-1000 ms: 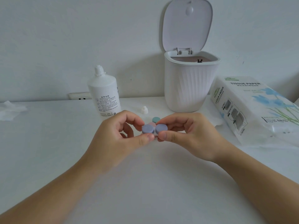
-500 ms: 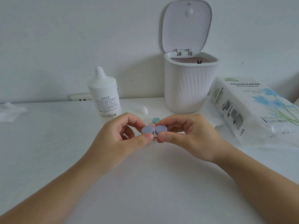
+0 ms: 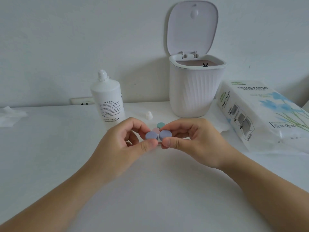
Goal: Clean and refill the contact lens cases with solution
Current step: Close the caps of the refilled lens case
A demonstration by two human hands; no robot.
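A contact lens case with two purple caps (image 3: 158, 135) is held above the white table between both hands. My left hand (image 3: 123, 144) pinches its left cap with thumb and fingers, and my right hand (image 3: 192, 139) pinches its right cap the same way. Just behind it lies a second case with a pink cap (image 3: 156, 130) and a green cap (image 3: 161, 125), mostly hidden by my fingers. The white solution bottle (image 3: 108, 102) stands uncapped at the back left, its small white cap (image 3: 149, 115) lying on the table beside it.
A white ribbed bin (image 3: 195, 91) with its lid raised stands at the back centre. A pack of tissue paper (image 3: 260, 114) lies to the right. A crumpled tissue (image 3: 10, 116) sits at the far left edge. A wall socket (image 3: 82, 101) is behind the bottle.
Both hands keep the same pinch on the purple case; it has barely shifted. Nothing else has moved.
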